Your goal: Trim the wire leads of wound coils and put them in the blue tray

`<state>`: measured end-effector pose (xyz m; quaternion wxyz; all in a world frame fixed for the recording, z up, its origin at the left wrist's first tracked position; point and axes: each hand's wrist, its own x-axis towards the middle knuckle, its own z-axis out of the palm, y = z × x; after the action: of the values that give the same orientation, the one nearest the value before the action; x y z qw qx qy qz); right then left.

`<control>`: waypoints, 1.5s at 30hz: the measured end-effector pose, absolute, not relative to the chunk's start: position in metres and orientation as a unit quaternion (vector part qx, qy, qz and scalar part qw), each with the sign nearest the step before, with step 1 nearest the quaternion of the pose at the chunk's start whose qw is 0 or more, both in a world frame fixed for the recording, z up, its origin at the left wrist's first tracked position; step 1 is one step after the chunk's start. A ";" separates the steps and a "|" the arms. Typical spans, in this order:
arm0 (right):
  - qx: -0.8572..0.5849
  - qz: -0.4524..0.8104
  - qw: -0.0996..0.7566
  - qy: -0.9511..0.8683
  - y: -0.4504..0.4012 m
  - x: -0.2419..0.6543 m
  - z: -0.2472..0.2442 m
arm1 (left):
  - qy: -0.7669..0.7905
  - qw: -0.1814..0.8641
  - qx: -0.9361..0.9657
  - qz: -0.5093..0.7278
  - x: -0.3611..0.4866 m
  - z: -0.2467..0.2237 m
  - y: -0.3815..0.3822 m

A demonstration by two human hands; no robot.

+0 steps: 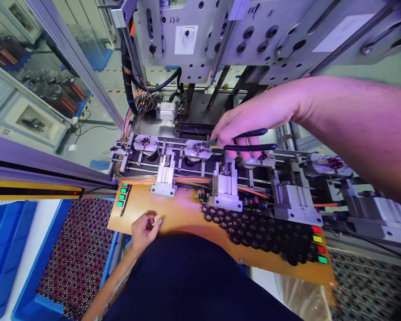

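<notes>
My right hand (243, 129) is closed on a pair of dark-handled pliers (250, 147) and reaches in over the machine. The pliers' tip points left, at the second round metal fixture (198, 150), which holds a small ring part. To its left is another fixture (146, 142) with a copper and black ring in it. A third fixture (259, 158) is partly hidden behind my right fingers. My left hand (145, 232) rests at the front edge of the orange board (183, 214), its fingers curled in; whether anything is in them is hidden.
Many black ring parts (260, 232) are piled on the board's right half. Green buttons (121, 197) sit at its left, coloured buttons (317, 239) at its right. A blue bin (30, 281) of small parts stands left. Metal cylinders (226, 187) line the machine's front.
</notes>
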<state>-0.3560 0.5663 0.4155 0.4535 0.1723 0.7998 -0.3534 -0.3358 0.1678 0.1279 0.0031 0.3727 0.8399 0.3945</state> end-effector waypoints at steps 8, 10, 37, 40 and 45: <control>0.183 -0.378 0.438 0.795 0.564 -0.354 0.415 | 0.841 0.008 0.378 0.388 -0.337 0.135 0.170; 0.175 -0.382 0.441 0.793 0.566 -0.354 0.412 | 0.841 0.010 0.376 0.389 -0.336 0.136 0.171; 0.268 -0.370 0.393 0.798 0.645 -0.241 0.421 | 0.842 -0.007 0.406 0.356 -0.349 0.140 0.171; 0.258 -0.374 0.393 0.799 0.647 -0.242 0.418 | 0.844 -0.010 0.404 0.352 -0.349 0.139 0.171; 0.261 -0.369 0.403 0.796 0.651 -0.244 0.414 | 0.848 -0.008 0.399 0.349 -0.348 0.141 0.172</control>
<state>-0.2440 0.6513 0.4137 0.4028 0.2608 0.7958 -0.3694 -0.3484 0.1719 0.1410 -0.0079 0.3991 0.8479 0.3488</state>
